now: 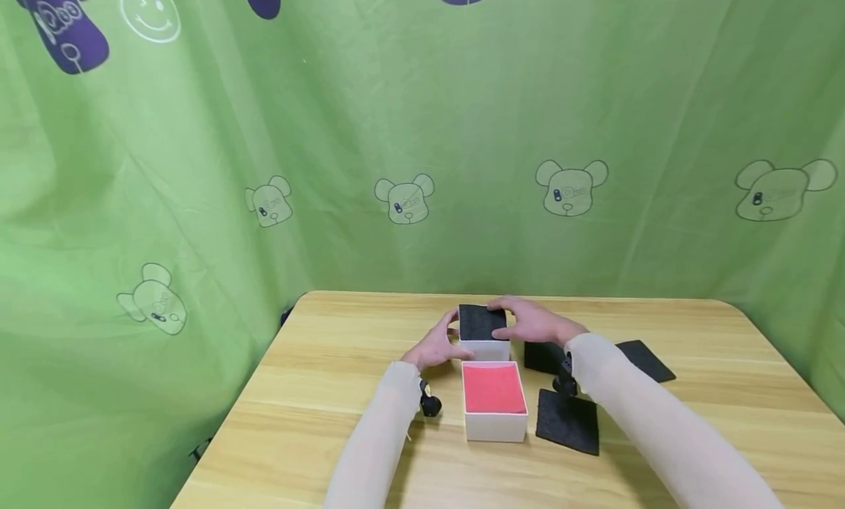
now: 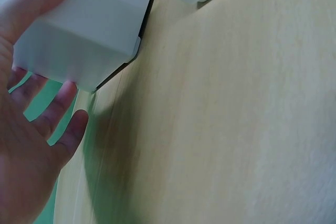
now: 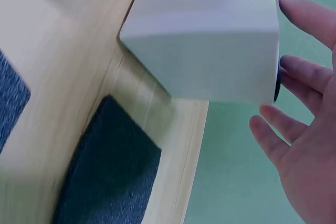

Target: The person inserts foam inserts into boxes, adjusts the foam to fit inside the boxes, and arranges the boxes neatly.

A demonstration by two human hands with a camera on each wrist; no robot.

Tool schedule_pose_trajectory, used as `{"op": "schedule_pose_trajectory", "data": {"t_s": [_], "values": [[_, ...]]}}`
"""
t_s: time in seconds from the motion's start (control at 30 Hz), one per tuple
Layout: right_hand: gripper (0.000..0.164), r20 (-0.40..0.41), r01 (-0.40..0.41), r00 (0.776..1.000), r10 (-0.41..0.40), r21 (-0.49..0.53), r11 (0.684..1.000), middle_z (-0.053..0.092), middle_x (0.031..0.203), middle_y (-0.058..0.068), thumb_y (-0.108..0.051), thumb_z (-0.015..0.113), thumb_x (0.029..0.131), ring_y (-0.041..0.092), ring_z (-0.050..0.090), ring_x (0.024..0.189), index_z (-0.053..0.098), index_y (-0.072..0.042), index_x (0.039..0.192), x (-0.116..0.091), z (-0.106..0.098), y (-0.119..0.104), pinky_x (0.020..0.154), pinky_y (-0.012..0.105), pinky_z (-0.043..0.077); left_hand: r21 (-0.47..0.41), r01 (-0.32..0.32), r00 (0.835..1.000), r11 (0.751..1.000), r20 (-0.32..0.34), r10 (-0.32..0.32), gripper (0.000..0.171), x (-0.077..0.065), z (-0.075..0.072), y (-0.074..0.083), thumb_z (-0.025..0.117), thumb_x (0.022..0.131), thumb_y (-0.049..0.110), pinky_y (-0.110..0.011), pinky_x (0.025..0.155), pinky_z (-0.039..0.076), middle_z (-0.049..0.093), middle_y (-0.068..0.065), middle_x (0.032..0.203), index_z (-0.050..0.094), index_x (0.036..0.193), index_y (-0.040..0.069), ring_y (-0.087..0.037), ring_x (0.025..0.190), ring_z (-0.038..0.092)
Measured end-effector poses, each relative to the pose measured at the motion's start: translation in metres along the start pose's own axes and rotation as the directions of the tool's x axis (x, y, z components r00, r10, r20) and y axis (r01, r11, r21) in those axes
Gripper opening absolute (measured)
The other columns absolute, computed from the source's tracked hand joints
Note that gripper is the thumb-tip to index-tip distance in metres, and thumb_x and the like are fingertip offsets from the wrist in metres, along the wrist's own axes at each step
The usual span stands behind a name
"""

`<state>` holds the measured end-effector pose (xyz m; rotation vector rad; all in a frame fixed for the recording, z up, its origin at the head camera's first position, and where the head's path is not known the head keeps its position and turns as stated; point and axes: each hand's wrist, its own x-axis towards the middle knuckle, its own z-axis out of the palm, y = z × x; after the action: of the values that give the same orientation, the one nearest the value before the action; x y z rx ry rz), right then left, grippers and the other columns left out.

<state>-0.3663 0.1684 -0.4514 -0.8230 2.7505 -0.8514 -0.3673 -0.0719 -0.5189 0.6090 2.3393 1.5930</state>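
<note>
At the back of the table a small white box (image 1: 485, 350) has a black felt-like sheet (image 1: 480, 323) across its top. My left hand (image 1: 437, 345) holds this box from the left, thumb at the near side and fingers round the far side. Over the right part of the top, my right hand (image 1: 533, 323) touches the black sheet with its fingertips, fingers fairly straight. In the right wrist view, only a dark edge of the sheet (image 3: 278, 83) shows beside those fingers. Just in front stands a second white box (image 1: 496, 427) with a red sheet (image 1: 494, 389) inside.
More black sheets lie flat on the wooden table (image 1: 317, 436): one front right (image 1: 568, 421), one partly under the right arm (image 1: 543, 357), one farther right (image 1: 645, 361). A green printed curtain (image 1: 422, 127) hangs behind and at the left.
</note>
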Motion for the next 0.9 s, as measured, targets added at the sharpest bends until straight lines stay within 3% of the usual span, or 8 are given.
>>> {"op": "schedule_pose_trajectory", "data": {"t_s": [0.47,0.67,0.9], "values": [[0.055,0.029,0.139,0.99,-0.139,0.007,0.99,0.044,0.14,0.015,-0.029,0.067,0.089,0.033,0.044,0.122,0.051,-0.007,0.136,0.012,0.01,-0.008,0.099,0.052,0.037,0.003,0.002,1.0,1.0,0.018,-0.002,0.1,0.001,0.003,-0.002,0.084,0.071,0.015,-0.029,0.087,0.046,0.029,0.0,0.148,0.021,0.149,0.023,-0.02,0.118,0.047],[0.053,0.059,0.155,0.986,-0.155,0.008,0.988,0.045,0.139,0.014,-0.027,0.065,0.09,0.029,0.047,0.116,0.05,-0.008,0.138,0.015,0.011,-0.011,0.096,0.049,0.041,-0.013,0.001,1.0,1.0,0.008,-0.001,0.1,0.001,0.002,-0.003,0.084,0.071,0.014,-0.031,0.087,0.047,0.03,0.0,0.148,0.022,0.149,0.024,-0.02,0.117,0.047],[0.051,0.087,0.173,0.981,-0.171,-0.017,0.985,0.044,0.141,0.016,-0.024,0.063,0.092,0.033,0.044,0.123,0.049,-0.006,0.137,0.018,0.01,-0.016,0.099,0.051,0.038,-0.009,0.006,1.0,1.0,-0.009,-0.007,0.1,-0.001,0.0,0.0,0.084,0.07,0.011,-0.029,0.086,0.047,0.031,0.002,0.148,0.023,0.149,0.022,-0.019,0.117,0.047]]}}
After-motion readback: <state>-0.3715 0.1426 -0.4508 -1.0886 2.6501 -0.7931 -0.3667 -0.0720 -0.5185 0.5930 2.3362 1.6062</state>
